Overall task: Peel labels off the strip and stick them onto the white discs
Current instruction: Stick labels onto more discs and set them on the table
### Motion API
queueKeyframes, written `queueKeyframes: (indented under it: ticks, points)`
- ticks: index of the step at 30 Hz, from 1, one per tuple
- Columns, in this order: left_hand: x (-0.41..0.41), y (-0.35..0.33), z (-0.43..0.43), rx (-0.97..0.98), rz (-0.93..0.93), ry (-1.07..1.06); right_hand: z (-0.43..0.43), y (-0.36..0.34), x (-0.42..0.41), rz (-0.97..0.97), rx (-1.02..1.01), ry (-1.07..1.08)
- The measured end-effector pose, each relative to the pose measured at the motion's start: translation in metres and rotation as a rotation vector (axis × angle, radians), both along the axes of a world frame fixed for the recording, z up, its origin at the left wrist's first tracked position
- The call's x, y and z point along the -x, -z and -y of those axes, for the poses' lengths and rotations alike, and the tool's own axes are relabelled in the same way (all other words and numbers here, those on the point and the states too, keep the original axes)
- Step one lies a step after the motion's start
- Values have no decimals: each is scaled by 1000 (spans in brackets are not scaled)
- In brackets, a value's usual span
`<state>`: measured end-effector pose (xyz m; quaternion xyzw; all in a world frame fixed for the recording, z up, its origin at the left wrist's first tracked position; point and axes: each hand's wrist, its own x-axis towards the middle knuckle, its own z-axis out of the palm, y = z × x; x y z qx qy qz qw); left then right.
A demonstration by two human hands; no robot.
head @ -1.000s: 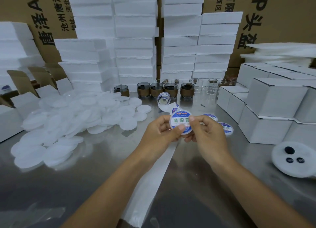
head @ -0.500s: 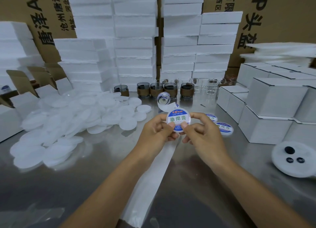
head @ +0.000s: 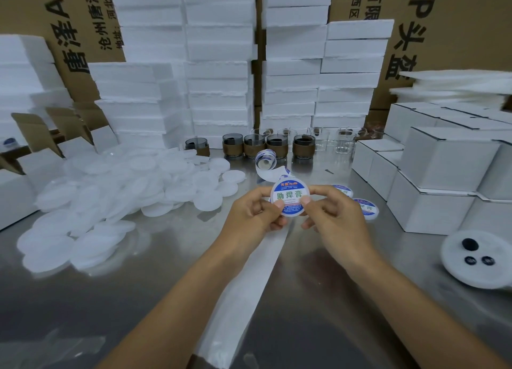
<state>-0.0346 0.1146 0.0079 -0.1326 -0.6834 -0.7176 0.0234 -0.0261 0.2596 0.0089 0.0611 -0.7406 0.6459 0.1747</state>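
Head view: you've got one labelled disc up off the table, pinched between both hands. Your left hand is curled on its left edge and your right hand on its right edge. Both thumbs press side by side on the lower part of the blue-and-white label.

Vs a sec ago the disc has turned. It sat tilted then; now the print reads level and faces you, and the right thumb has come down from the upper rim to the bottom edge. That reads like the rub-down is nearly over, i.e. the sticker is on and this disc is approx done. It probably joins the finished discs lying just right of your hands.

Nothing else has moved. The label roll stands behind your hands and its spent backing strip runs toward you between your forearms. The heap of blank white discs waits at left w/ plenty to go. Check the label edge for lifted spots before setting it down.
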Motion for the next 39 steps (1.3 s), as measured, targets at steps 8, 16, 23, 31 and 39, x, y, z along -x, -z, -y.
queueKeyframes:
  ticks: [8,16,23,31,39]
  points:
    - [2,-2,5,-86,119,-83,-31,-12,12,85,163,209]
    - [23,1,36,153,23,-439,-67,-6,20,238,432,325]
    - [36,14,72,764,-103,-634,-70,-7,24,342,485,309]
    - [37,23,79,1023,-10,-580,-61,0,25,188,-144,548]
    - [31,19,80,1092,-82,-648,-42,-2,13,-47,-307,447]
